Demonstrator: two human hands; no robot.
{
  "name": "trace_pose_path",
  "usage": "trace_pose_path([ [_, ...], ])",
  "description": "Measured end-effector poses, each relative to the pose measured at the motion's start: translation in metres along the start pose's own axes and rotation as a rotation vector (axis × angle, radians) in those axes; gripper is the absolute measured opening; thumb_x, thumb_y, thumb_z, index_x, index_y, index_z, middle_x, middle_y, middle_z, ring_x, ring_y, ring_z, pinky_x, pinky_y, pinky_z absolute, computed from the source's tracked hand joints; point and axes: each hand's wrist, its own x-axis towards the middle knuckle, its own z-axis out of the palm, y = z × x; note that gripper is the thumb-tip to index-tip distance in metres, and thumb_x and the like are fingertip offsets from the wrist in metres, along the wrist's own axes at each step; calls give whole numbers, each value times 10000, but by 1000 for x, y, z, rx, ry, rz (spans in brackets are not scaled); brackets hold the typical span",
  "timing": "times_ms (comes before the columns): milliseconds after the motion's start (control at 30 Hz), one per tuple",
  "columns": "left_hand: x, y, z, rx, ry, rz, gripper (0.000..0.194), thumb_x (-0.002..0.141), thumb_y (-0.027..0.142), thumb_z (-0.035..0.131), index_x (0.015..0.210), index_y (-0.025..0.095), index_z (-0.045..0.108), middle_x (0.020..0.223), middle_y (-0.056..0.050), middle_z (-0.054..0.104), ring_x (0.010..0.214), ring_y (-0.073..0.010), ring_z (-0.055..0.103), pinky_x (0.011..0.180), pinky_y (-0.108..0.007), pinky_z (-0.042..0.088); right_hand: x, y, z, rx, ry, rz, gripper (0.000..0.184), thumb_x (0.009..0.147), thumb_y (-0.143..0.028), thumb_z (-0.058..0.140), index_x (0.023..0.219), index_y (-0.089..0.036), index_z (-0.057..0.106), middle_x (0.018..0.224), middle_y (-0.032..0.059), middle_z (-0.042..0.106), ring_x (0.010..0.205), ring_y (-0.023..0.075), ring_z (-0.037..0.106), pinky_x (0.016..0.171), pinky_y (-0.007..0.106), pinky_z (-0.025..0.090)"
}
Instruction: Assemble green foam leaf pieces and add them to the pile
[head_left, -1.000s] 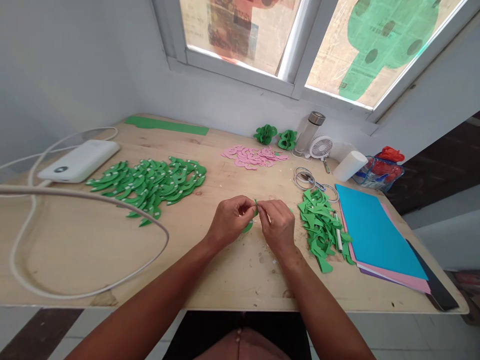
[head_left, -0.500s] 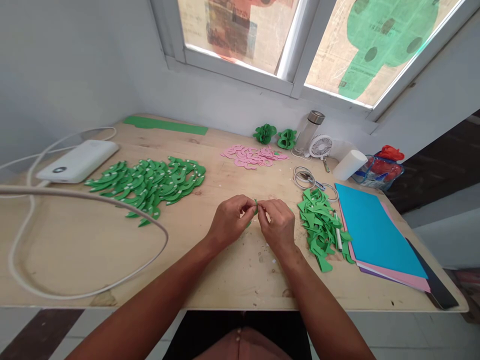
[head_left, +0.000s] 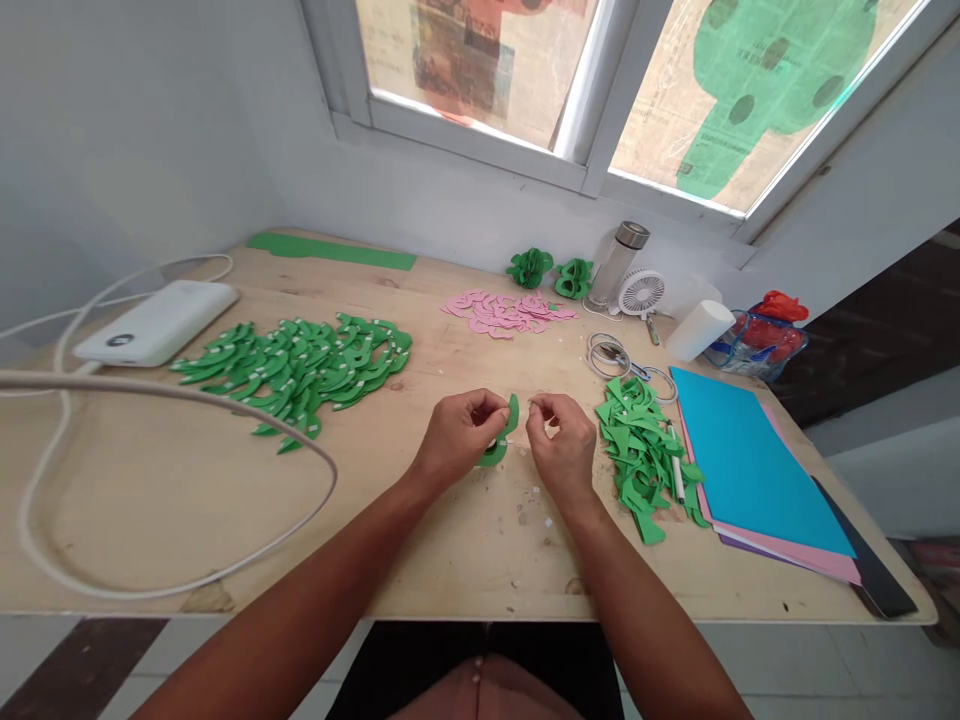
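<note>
Pinched in my left hand (head_left: 461,432) is a curved green paper cutout (head_left: 495,452), with small white patches on it. My fingers hide part of the cutout. A short way to its right, my right hand (head_left: 561,435) is closed in a pinch, apart from the cutout; whatever lies between its fingertips is too small to name. To the left spreads a heap of green cutouts with white patches (head_left: 300,365). Beside my right hand is a pile of green paper scraps (head_left: 637,450) with a white pen (head_left: 676,465) on it.
Pink cutouts (head_left: 504,312) and two green paper balls (head_left: 529,267) are at the back. A bottle (head_left: 619,262), small fan (head_left: 642,293), scissors (head_left: 639,370) and coloured sheets (head_left: 757,460) stand or lie right. A power bank (head_left: 157,322) with a looping cable (head_left: 334,470) occupies the left.
My right hand has moved right, away from my left hand, and both have come apart. More of the green cutout shows now in my left hand.
</note>
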Motion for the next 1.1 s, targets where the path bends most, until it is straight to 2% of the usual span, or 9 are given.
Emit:
trace_pose_path([
  [133,4,0,-2,-209,0,-152,157,659,291,633,648,134,630,593,2,586,510,-98,498,484,-210,405,3,3,-3,28,19,82,155,768,-131,476,812,-172,619,757,45,637,683,166,552,642,288,429],
  [267,6,1,-3,-320,-17,-196,176,644,304,651,645,129,636,599,-2,588,508,-93,492,496,-216,411,4,0,-5,57,-12,84,161,764,-129,476,783,-178,628,780,55,642,786,191,557,701,313,428],
  [367,6,1,-3,-351,-29,-201,185,647,311,653,649,127,637,607,-10,593,517,-95,497,496,-217,410,4,0,-5,124,-53,97,152,775,-165,490,720,-178,631,771,51,651,803,190,566,737,322,424],
  [500,6,1,-3,-369,-35,-192,182,641,310,662,640,129,637,602,-12,590,530,-99,496,497,-216,412,5,1,-3,296,-61,235,148,771,-208,508,828,-167,638,855,54,661,778,169,585,682,286,437],
  [667,6,2,-3,-352,-57,-171,198,628,327,683,637,133,645,626,-24,603,544,-104,503,504,-215,418,5,1,-2,469,-215,369,228,802,-280,482,714,-163,657,721,30,654,730,163,583,675,273,431],
  [767,5,3,-2,-323,-89,-152,208,631,346,678,631,141,644,608,-17,589,537,-106,497,501,-218,421,5,0,-1,555,-254,427,205,777,-319,528,726,-162,651,697,23,640,681,154,568,644,267,432],
  [900,4,2,-1,-273,-89,-144,208,627,346,674,642,141,642,586,-6,572,514,-101,479,479,-211,407,4,0,2,644,-262,506,165,701,-324,612,691,-160,618,649,10,614,602,137,544,578,250,423],
  [1100,4,4,-1,-297,-84,-148,170,653,306,655,680,139,652,627,-11,591,513,-92,481,497,-212,411,5,-1,2,657,-257,548,177,689,-332,617,675,-155,608,632,2,593,578,123,527,557,238,406],
])
